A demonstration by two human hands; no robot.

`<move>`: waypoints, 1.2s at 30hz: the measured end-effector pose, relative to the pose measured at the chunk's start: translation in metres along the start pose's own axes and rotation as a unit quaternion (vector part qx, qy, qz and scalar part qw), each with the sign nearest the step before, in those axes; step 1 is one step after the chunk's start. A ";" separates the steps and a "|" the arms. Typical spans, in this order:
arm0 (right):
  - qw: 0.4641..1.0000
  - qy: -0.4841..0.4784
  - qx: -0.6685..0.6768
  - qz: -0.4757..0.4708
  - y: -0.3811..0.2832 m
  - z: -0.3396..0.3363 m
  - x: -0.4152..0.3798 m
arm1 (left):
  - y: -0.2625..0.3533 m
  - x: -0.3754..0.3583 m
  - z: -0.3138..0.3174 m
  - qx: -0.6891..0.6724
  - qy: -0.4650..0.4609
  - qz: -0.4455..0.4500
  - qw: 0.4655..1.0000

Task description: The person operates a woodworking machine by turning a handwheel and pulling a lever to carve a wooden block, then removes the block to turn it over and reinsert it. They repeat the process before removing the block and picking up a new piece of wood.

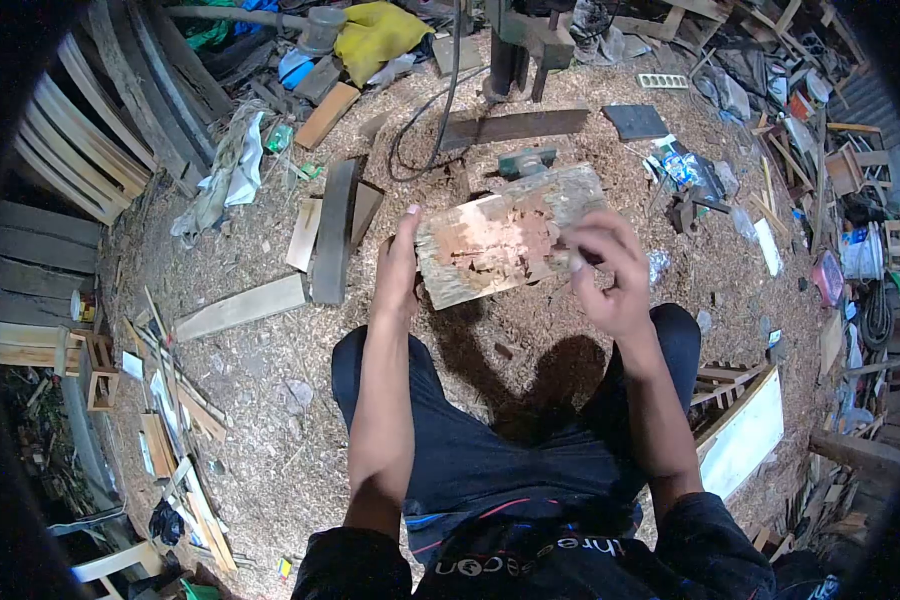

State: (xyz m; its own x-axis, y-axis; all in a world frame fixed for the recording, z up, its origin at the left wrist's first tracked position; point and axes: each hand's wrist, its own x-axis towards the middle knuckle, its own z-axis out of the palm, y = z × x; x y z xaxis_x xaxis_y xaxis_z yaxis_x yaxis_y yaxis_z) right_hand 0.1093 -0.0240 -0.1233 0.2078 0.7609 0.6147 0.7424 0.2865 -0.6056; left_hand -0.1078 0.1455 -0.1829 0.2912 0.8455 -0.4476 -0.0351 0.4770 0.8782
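My left hand [398, 268] grips the left end of a thick, weathered wooden block [505, 232] and holds it up in front of me, its chipped reddish face toward the camera. My right hand [605, 268] is at the block's right edge, fingers curled and pinched against the wood. Whether something small sits in those fingers I cannot tell. Below the block are my knees in dark trousers [490, 450].
Sawdust covers the floor [270, 400]. Loose planks [335, 230] lie to the left, stacked boards [80, 150] at far left. A machine base [515, 45] with a black cable [420, 130] stands ahead. A white board [745, 435] and cluttered scraps [830, 180] fill the right.
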 end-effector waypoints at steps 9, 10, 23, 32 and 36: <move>0.946 0.010 0.108 0.307 0.015 -0.002 -0.007 | 0.009 -0.009 0.004 -0.009 -0.041 -0.025 0.999; 0.931 0.012 0.125 0.344 0.011 -0.002 -0.007 | 0.011 -0.010 0.003 0.001 -0.054 -0.036 0.998; 0.919 -0.018 0.194 0.343 0.014 0.000 -0.008 | 0.009 -0.008 -0.016 0.036 -0.089 -0.081 0.992; 0.844 -0.035 0.253 0.471 0.004 0.003 -0.004 | 0.013 -0.011 -0.008 0.066 -0.064 -0.053 0.994; 0.822 -0.062 0.269 0.499 0.014 0.006 -0.008 | -0.004 0.012 -0.023 0.072 -0.042 -0.058 0.995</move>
State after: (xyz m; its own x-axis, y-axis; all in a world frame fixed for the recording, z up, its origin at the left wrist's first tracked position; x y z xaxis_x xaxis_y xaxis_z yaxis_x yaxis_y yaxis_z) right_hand 0.1146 -0.0229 -0.1400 0.4505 0.8175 -0.3588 -0.1537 -0.3249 -0.9332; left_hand -0.1265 0.1596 -0.1963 0.3646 0.7610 -0.5365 0.1381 0.5256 0.8394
